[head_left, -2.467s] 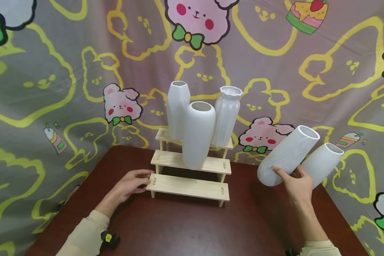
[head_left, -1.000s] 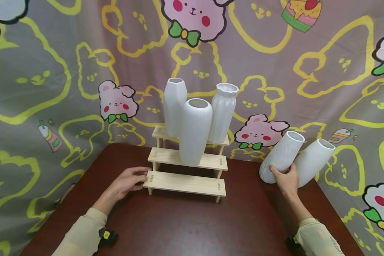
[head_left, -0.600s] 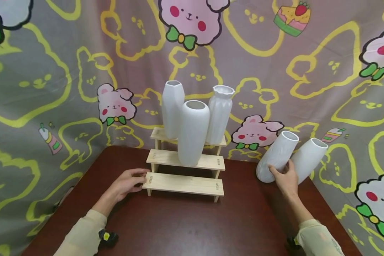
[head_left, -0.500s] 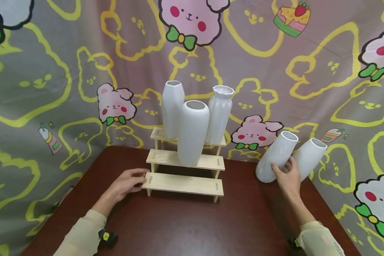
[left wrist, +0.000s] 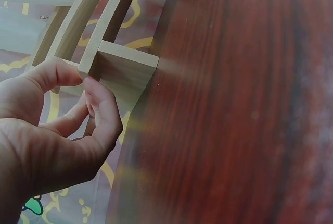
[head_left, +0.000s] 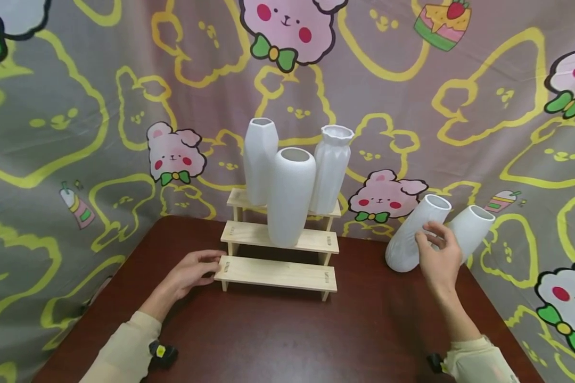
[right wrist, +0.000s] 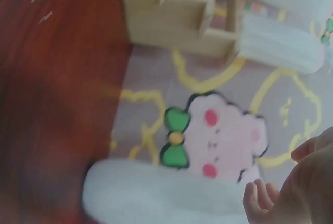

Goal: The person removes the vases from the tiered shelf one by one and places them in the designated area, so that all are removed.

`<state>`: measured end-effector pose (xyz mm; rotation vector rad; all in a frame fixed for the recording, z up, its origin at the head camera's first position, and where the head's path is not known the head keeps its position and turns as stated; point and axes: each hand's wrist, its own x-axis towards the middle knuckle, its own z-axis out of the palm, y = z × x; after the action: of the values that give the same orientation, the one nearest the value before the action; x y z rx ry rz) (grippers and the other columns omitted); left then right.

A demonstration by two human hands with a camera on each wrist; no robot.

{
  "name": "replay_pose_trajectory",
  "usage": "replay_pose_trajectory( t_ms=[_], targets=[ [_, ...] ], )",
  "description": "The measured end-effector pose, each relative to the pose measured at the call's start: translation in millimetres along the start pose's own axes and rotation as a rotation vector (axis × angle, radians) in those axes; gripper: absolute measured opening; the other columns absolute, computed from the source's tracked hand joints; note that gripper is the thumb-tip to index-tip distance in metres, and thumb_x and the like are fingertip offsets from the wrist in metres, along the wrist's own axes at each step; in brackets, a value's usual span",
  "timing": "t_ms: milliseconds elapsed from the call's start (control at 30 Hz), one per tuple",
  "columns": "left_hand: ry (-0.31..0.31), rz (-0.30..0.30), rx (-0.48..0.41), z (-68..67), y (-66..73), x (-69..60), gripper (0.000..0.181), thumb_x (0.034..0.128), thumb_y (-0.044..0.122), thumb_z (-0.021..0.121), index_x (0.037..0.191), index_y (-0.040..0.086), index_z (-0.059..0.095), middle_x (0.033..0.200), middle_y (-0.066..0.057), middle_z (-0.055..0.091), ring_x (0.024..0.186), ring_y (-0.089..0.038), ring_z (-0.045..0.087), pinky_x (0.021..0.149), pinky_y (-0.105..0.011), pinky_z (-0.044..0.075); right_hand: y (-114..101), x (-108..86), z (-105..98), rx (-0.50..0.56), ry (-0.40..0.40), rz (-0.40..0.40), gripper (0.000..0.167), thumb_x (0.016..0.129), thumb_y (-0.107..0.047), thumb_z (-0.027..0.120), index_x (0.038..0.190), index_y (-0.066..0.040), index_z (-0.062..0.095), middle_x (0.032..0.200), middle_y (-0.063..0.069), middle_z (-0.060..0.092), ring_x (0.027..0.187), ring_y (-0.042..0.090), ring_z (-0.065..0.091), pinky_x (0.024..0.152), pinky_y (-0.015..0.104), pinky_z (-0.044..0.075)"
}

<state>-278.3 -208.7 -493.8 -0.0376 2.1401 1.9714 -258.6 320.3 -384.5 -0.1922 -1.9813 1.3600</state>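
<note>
The left hand (head_left: 194,274) pinches the left end of the lowest board of a three-step wooden stand (head_left: 275,274); the left wrist view shows thumb and fingertip at the board's corner (left wrist: 88,65). At the right, the right hand (head_left: 441,260), fingers loosely bent and holding nothing, hovers in front of a textured white vase (head_left: 407,244) and a smooth white vase (head_left: 471,231). Both vases appear tilted in the head view. A tall smooth vase (head_left: 291,199) stands on the middle step. On the top step are a faceted vase (head_left: 260,159) and a fluted vase (head_left: 333,165).
The stand rests on a dark red-brown table (head_left: 287,340). A patterned cloth (head_left: 211,90) with cartoon rabbits hangs behind and along both sides. The smooth right-hand vase is close to the table's right edge.
The right hand has brought the textured vase down and to the left beside the smooth vase, then let go and lifted slightly off. The left hand stays at the lowest board.
</note>
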Motion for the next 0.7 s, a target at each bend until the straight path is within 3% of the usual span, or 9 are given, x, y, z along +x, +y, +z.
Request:
replay_pose_trajectory(
  t_ms=[267,567,700],
  targets=[
    [0.001,0.0,-0.007,1.8,1.4,-0.5,0.051,0.0915,0.009,0.069,0.14,-0.003,0.056,0.128,-0.016,0.053,0.092,-0.021,0.063,0.078,-0.038,0.053,-29,-24.2,31,0.268,-0.083,-0.036,0.024,0.094,-0.009,0.072,0.117,-0.001,0.069,0.113,0.018,0.068,0.094,0.019,0.066,0.073,0.022,0.055],
    [0.012,-0.014,-0.01,4.0,0.8,-0.7,0.047,0.0911,0.007,0.069,0.137,-0.001,0.06,0.126,-0.015,0.054,0.091,-0.021,0.063,0.076,-0.036,0.053,-45,-57.2,74,0.292,-0.22,-0.095,0.025,0.098,-0.014,0.071,0.12,-0.002,0.068,0.111,0.015,0.069,0.093,0.021,0.067,0.079,0.026,0.055],
    [0.011,-0.005,-0.013,2.6,1.9,-1.8,0.049,0.0925,0.008,0.069,0.139,-0.003,0.057,0.127,-0.015,0.054,0.091,-0.02,0.063,0.076,-0.037,0.053,-68,-72.9,93,0.294,-0.29,-0.102,0.026,0.096,-0.006,0.07,0.12,0.003,0.066,0.112,0.02,0.069,0.096,0.021,0.066,0.081,0.026,0.054]
  ],
)
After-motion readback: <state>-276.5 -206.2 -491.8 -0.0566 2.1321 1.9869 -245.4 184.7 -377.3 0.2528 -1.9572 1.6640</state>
